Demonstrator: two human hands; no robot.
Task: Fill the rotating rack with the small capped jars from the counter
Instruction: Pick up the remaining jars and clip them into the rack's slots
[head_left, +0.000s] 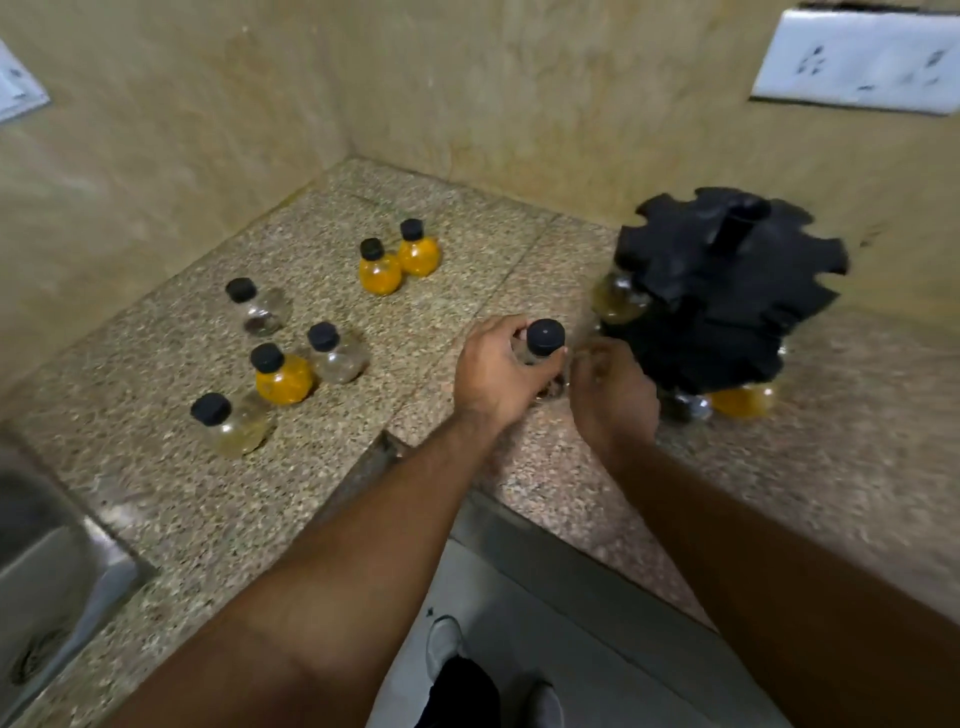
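The left hand (498, 371) held a capped jar (543, 345) with the fingers curled closed around its clear body, just beside the rotating rack (722, 291) and just above the counter (182, 499). The right hand (613, 392) sat at 3 o'clock of the jar, blurred; its finger state could not be told.

Risks, as judged:
- The jar body was smooth and rounded. A loose grip during transfer could let it slip and strike the counter.
- The rack turns freely. A push against a notch edge could spin it and carry the slot away from the jar neck.
- Jars already seated, one at the rack's 9 o'clock side, could be knocked loose.

The held jar stood upright, its long axis near vertical, black cap toward the camera. Seven more jars stood at 9 to 11 o'clock of the hands, well apart from the rack.
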